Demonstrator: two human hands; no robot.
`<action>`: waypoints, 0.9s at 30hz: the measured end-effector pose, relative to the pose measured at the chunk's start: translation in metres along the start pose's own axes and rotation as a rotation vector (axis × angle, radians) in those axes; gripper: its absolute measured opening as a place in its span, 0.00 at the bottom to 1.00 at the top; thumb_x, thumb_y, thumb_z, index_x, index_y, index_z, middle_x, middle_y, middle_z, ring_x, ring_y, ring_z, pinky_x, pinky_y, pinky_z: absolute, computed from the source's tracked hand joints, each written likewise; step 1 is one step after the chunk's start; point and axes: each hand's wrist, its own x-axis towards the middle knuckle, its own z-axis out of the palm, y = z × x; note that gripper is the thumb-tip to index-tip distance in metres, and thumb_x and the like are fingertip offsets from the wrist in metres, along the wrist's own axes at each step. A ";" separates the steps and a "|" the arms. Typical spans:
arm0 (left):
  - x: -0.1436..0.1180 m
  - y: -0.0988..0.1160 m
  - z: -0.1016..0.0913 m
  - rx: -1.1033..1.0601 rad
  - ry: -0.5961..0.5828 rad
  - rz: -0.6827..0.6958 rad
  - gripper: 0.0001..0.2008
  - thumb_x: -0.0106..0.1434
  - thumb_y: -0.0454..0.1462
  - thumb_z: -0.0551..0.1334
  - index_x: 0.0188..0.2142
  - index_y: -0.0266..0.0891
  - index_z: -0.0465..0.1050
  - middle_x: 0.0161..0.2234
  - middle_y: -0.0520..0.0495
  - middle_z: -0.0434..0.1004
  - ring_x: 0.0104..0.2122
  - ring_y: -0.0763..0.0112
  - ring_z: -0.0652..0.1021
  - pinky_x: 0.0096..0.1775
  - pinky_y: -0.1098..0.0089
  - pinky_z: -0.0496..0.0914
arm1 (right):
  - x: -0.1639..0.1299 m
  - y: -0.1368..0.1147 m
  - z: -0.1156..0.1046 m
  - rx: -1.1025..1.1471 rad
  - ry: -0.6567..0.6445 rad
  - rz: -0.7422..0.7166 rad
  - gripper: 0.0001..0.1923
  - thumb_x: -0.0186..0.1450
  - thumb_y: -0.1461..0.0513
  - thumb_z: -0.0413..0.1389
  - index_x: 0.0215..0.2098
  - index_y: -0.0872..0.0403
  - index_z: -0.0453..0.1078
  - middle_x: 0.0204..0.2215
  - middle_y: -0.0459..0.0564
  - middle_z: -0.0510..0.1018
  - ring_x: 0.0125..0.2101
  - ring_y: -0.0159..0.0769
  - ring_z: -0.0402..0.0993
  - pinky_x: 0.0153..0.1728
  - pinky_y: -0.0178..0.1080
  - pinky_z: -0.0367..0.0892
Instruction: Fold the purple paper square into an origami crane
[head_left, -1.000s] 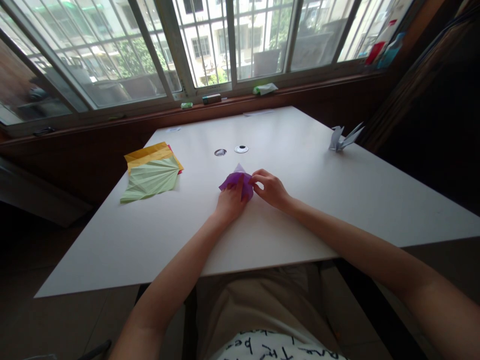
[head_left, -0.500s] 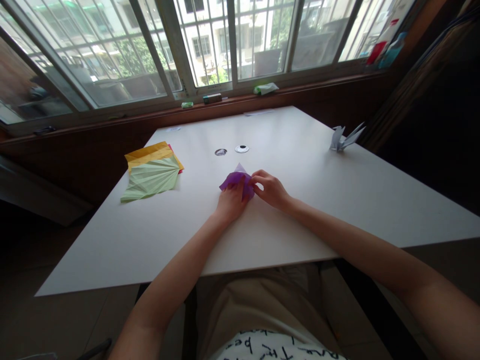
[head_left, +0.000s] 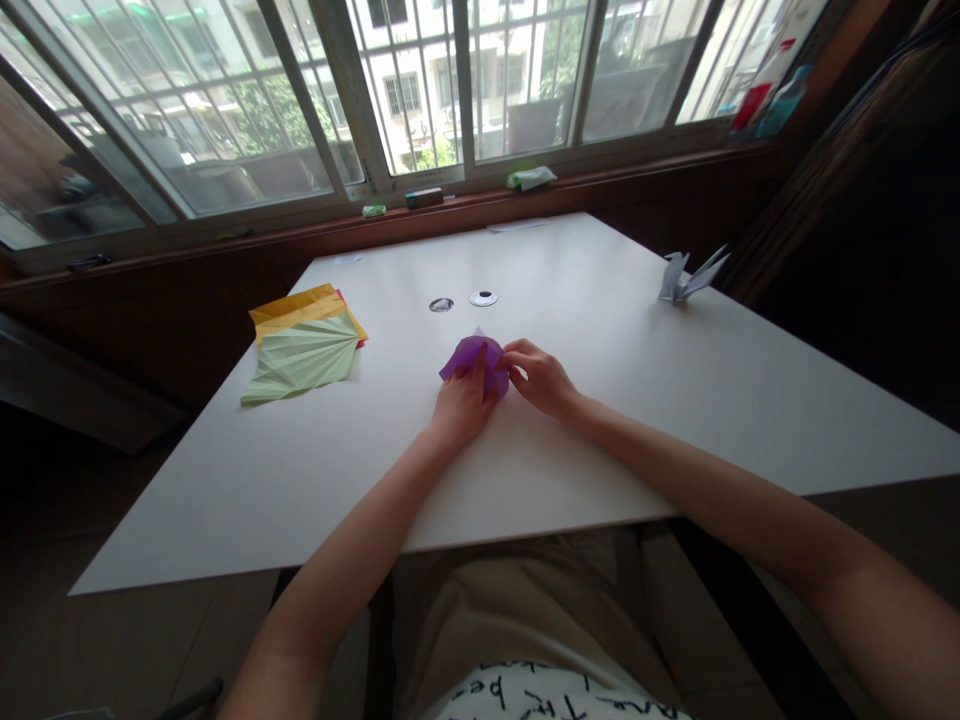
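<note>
A sheet of purple origami paper, partly folded, lies on the white table in front of me. A small pale tip of it shows at its far end. My left hand lies flat over the near side of the paper with the fingers stretched out, pressing it to the table. At the paper's right edge, my right hand pinches the purple sheet between thumb and fingers. The lower part of the paper is hidden under my left hand.
Creased green paper and yellow paper lie at the left. Two small round discs, one silvery and one white with a dark spot, sit beyond the hands. A grey folded paper crane stands at the right edge.
The purple flap has been lifted farther away from me, covering most of the pale tip. My hands have stayed in nearly the same place.
</note>
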 end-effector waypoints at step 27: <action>-0.001 0.001 -0.002 0.011 -0.005 0.007 0.32 0.61 0.39 0.52 0.61 0.32 0.42 0.48 0.37 0.71 0.49 0.59 0.70 0.45 0.63 0.66 | -0.001 -0.002 -0.001 -0.097 -0.148 0.102 0.11 0.57 0.69 0.50 0.34 0.51 0.71 0.43 0.49 0.72 0.35 0.34 0.71 0.32 0.34 0.65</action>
